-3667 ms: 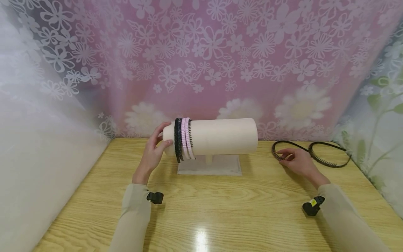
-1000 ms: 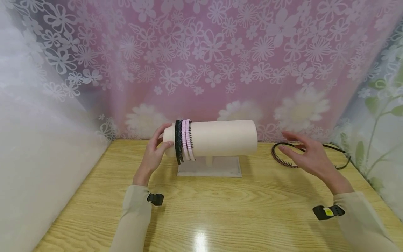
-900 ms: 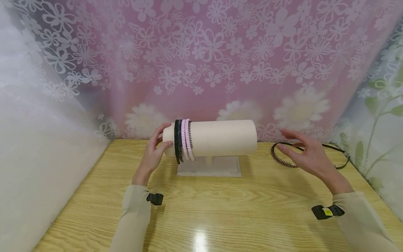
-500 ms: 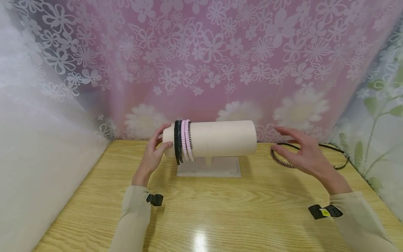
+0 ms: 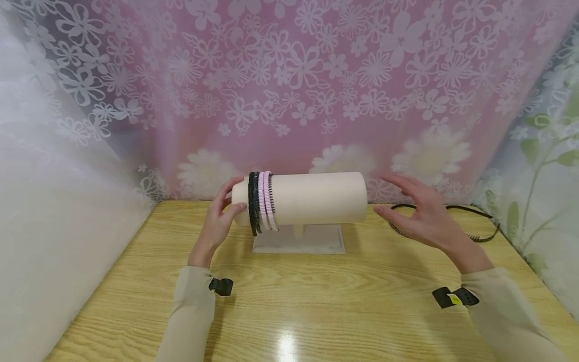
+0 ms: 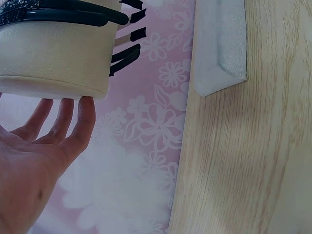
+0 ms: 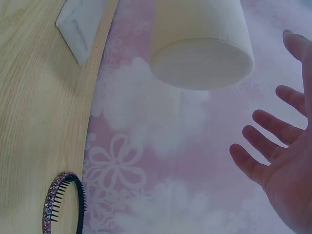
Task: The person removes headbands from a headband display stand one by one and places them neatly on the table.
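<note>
Fabric [image 5: 50, 226], whitish, hangs down the left side of the wood-grain table [image 5: 316, 306]. Just in from it, a beige sleeve [image 5: 192, 301] with a small black wrist camera [image 5: 221, 286] leads to the person's left hand [image 5: 216, 221], which grasps the left end of a cream headband display roll [image 5: 318, 198], thumb on the near side and fingers reaching round to the far side. The roll lies level across the middle of the scene, on a short post [image 5: 298, 231] above a pale rectangular base [image 5: 323, 244]. Close to that hand the roll wears, from left to right, a black headband [image 5: 252, 206], a dark glittery headband [image 5: 256, 196] and two pink ruched headbands [image 5: 268, 201], with dark comb teeth [image 5: 272, 193] showing at their right edge. A pink floral curtain [image 5: 289, 75] hangs beyond the table's far edge. Right of the roll, the right hand [image 5: 420, 213] is released, thumb and fingers spread toward the roll's right end, near but apart. Partly behind this hand, at far right on the table, lie a rhinestone comb headband [image 7: 48, 209] and, farther right, a black toothed headband [image 5: 470, 209].
</note>
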A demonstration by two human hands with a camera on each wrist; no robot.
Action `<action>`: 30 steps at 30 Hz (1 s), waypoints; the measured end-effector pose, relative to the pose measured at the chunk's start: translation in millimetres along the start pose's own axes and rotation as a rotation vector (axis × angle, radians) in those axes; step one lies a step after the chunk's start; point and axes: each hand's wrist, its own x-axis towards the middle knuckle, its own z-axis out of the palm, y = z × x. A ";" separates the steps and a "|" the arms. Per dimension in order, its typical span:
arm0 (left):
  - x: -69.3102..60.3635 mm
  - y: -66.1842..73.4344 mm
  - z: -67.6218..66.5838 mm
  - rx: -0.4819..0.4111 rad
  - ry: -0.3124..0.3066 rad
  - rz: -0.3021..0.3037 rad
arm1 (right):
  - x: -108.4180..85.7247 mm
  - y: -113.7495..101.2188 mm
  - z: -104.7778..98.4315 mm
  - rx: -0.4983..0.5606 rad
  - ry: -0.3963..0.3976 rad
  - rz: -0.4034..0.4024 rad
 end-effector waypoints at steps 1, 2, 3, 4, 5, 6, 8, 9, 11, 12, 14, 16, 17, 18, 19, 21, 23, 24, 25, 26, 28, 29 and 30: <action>-0.1 0.1 -0.3 0.001 0.001 0.001 | 2.1 -1.2 0.5 0.005 0.004 -0.015; -0.1 0.3 -0.5 0.001 0.002 0.001 | 4.2 -2.4 1.2 0.011 0.010 -0.033; 0.0 0.4 -0.7 0.001 0.003 0.003 | 6.2 -3.5 1.8 0.017 0.015 -0.048; 0.0 0.7 -0.9 0.001 0.003 0.004 | 7.9 -4.7 2.4 0.017 0.021 -0.058; 0.1 1.0 -1.0 0.001 0.003 0.006 | 9.6 -5.8 2.9 0.015 0.024 -0.064; 0.2 1.7 -1.2 -0.001 0.003 0.007 | 11.2 -7.0 3.4 0.013 0.022 -0.066; 0.3 2.2 -1.5 0.005 0.005 0.010 | 13.7 -9.2 4.4 0.010 0.017 -0.067; 0.5 2.4 -1.5 0.006 0.005 0.011 | 14.7 -10.5 4.8 0.007 0.012 -0.060; 0.5 2.3 -1.8 0.011 0.006 0.011 | 17.1 -13.2 5.7 0.000 -0.002 -0.046; 0.4 2.1 -1.9 0.012 0.007 0.011 | 18.3 -14.5 6.1 -0.003 -0.011 -0.036; 0.4 1.6 -1.9 0.014 0.009 0.010 | 20.7 -17.1 6.7 -0.011 -0.028 -0.016; 0.4 1.0 -1.9 0.014 0.010 0.012 | 23.5 -19.2 7.5 -0.010 -0.038 -0.011; 0.4 0.8 -1.8 0.012 0.009 0.013 | 24.7 -20.1 7.9 -0.007 -0.042 -0.011; 0.6 0.6 -1.7 0.012 0.010 0.015 | 25.8 -20.8 8.3 -0.003 -0.044 -0.014; 0.5 0.5 -1.5 0.012 0.010 0.016 | 27.0 -21.5 8.8 0.002 -0.046 -0.018; 0.7 0.1 -1.2 0.012 0.009 0.018 | 29.1 -22.8 10.0 0.008 -0.045 -0.032; 0.8 -0.2 -0.8 0.012 0.008 0.019 | 31.2 -23.5 11.4 0.004 -0.049 -0.045; 0.9 -0.5 -0.6 0.013 0.008 0.019 | 32.3 -24.2 12.1 0.005 -0.049 -0.052; 0.9 -0.7 -0.4 0.013 0.008 0.020 | 33.3 -24.7 12.9 0.004 -0.051 -0.059; 1.0 -1.1 -0.3 0.014 0.007 0.020 | 34.2 -25.0 13.9 0.006 -0.053 -0.066; 0.8 -1.5 -0.1 0.015 0.007 0.019 | 36.0 -25.6 16.3 0.008 -0.058 -0.078; 0.6 -1.7 -0.1 0.014 0.007 0.017 | 36.6 -26.2 17.4 0.011 -0.062 -0.083; 0.2 -1.9 -0.1 0.012 0.007 0.014 | 37.2 -26.8 18.6 0.019 -0.067 -0.086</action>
